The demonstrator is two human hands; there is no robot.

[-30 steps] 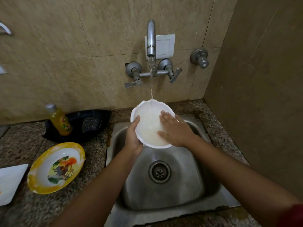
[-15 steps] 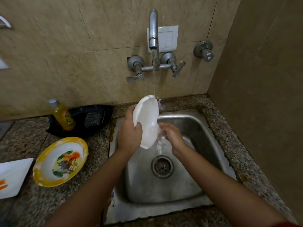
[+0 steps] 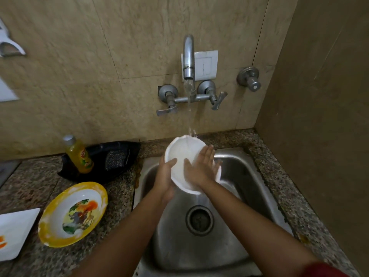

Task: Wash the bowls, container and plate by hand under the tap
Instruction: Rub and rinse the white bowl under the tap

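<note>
Countertop (image 3: pixel 30 176), far left: white square plate (image 3: pixel 14 232), then yellow-rimmed bowl (image 3: pixel 72 213), both lying flat. Behind them, the soap bottle (image 3: pixel 79 154) stands upright at the left edge of the black container (image 3: pixel 127 154), which holds a scrubber (image 3: pixel 113 158). Over the sink (image 3: pixel 249 176), the left hand (image 3: pixel 164 176) grips the left rim of the white bowl (image 3: pixel 183 152), thumb inside. The right hand (image 3: pixel 199 168) presses flat, fingers straight, against the bowl's inner face. Water from the tap (image 3: pixel 188 56) strikes its upper rim.

A single head-worn camera is looking forward and steeply down at the sink (image 3: pixel 249 186) from close above its near edge (wide-angle, so the wall lines are bowing). The tap (image 3: pixel 188 56) is rising behind the sink, the bench (image 3: pixel 119 196) is spreading to its left, a side wall (image 3: pixel 319 116) is closing in on its right, and both forearms are reaching in from below it.
</note>
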